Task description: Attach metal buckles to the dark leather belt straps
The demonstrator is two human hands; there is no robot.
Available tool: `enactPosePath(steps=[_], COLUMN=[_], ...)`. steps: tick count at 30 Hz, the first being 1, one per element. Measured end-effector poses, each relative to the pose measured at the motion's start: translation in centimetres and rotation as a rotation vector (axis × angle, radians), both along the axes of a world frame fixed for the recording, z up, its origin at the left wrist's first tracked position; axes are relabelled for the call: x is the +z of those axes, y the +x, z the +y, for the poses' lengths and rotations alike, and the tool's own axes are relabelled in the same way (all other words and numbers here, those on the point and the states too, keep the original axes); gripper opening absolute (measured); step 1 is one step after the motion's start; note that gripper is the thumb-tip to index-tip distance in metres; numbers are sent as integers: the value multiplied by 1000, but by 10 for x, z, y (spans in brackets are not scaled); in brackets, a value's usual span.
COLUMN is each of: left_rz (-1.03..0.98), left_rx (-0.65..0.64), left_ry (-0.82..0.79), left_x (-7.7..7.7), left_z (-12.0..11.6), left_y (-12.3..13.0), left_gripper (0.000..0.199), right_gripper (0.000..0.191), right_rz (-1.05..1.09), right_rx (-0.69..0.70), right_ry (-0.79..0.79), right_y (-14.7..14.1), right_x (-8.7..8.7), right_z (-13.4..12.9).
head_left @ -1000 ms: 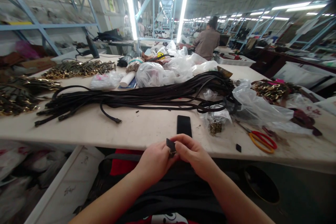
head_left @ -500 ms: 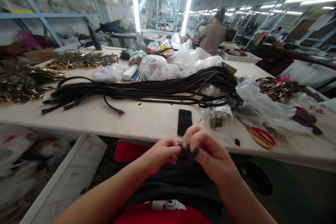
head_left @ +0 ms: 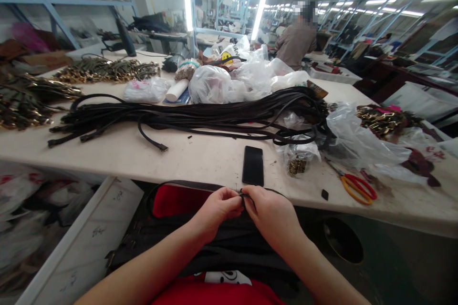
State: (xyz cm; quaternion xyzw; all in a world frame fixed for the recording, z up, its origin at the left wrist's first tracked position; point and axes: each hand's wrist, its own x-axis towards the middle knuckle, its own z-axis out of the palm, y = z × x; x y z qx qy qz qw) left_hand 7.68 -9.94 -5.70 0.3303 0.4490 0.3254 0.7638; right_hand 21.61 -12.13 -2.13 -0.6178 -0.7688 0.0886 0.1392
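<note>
My left hand point(head_left: 218, 209) and my right hand point(head_left: 270, 212) meet just below the table's front edge, fingertips pinched together on the end of a thin black strap point(head_left: 168, 186). The strap loops out to the left over my lap and a red seat. A black phone point(head_left: 253, 165) lies face down on the table point(head_left: 200, 159) right above my hands. A long bundle of black straps point(head_left: 200, 116) stretches across the middle of the table.
Orange-handled scissors point(head_left: 356, 186) lie at the right front. A small bag of metal fittings point(head_left: 296, 159) sits beside the phone, with clear plastic bags point(head_left: 358, 140) and heaps of gold hardware point(head_left: 103, 70) further back. A person point(head_left: 296, 40) works at the far end.
My hands have come closer together and my right hand has dropped lower. The small black piece held up a second ago is no longer raised. The view has tilted slightly down.
</note>
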Motion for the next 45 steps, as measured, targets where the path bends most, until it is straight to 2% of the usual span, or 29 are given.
enactPosePath(steps=[4, 8, 11, 13, 16, 17, 18, 20, 21, 22, 23, 25, 28, 30, 34, 35, 36, 37, 39, 41, 42, 43, 45], left_rz=[32, 67, 27, -38, -100, -103, -92, -29, 14, 54, 89, 152, 197, 162, -23, -87, -149, -204, -216, -54, 57, 157, 236], left_rx=[-3, -7, 23, 145, 505, 566, 574, 461, 376, 296, 226, 128, 106, 223, 627, 659, 631, 549, 247, -97, -198, -245, -205], left_ry=[52, 126, 156, 141, 199, 223, 245, 288, 320, 365, 421, 529, 634, 608, 429, 411, 406, 412, 442, 466, 488, 520, 602], left_x=[-2, -3, 8, 24, 54, 62, 70, 79, 81, 82, 83, 84, 87, 91, 98, 99, 99, 99, 97, 99, 101, 105, 117], left_z=[2, 5, 14, 26, 46, 49, 50, 44, 38, 31, 24, 13, 9, 16, 31, 31, 28, 23, 10, -3, -7, -10, -12], left_y=[-2, -4, -22, -48, -87, -95, -98, -92, -84, -74, -64, -46, -44, -61, -100, -102, -99, -93, -71, -47, -37, -29, -22], left_gripper=[18, 19, 24, 27, 32, 33, 33, 31, 29, 26, 24, 20, 19, 19, 27, 30, 32, 35, 47, 46, 40, 34, 33], right_gripper=[21, 22, 23, 9, 14, 17, 31, 66, 75, 76, 72, 51, 16, 10, 18, 20, 22, 23, 24, 33, 40, 44, 37], right_rz=[21, 56, 2, 85, 344, 381, 383, 331, 304, 275, 237, 145, 81, 97, 174, 189, 199, 203, 223, 294, 331, 348, 305], right_rx=[17, 133, 169, 163, 184, 179, 163, 113, 104, 120, 158, 270, 343, 275, 171, 170, 174, 184, 233, 289, 299, 298, 280], right_ry=[30, 23, 78, 158, 213, 226, 247, 352, 419, 473, 496, 443, 272, 255, 219, 201, 191, 192, 215, 233, 227, 208, 136], right_y=[-5, -3, 6, 15, 27, 28, 27, 20, 15, 9, 3, -8, -12, -5, 16, 18, 18, 17, 10, 2, -1, -3, 0], right_x=[-6, -11, -6, 1, 17, 22, 28, 41, 47, 53, 59, 66, 66, 63, 61, 63, 64, 66, 68, 67, 63, 58, 41], right_z=[5, 8, 10, 12, 16, 17, 18, 19, 18, 17, 15, 12, 11, 10, 10, 9, 9, 8, 4, -1, -4, -6, -10])
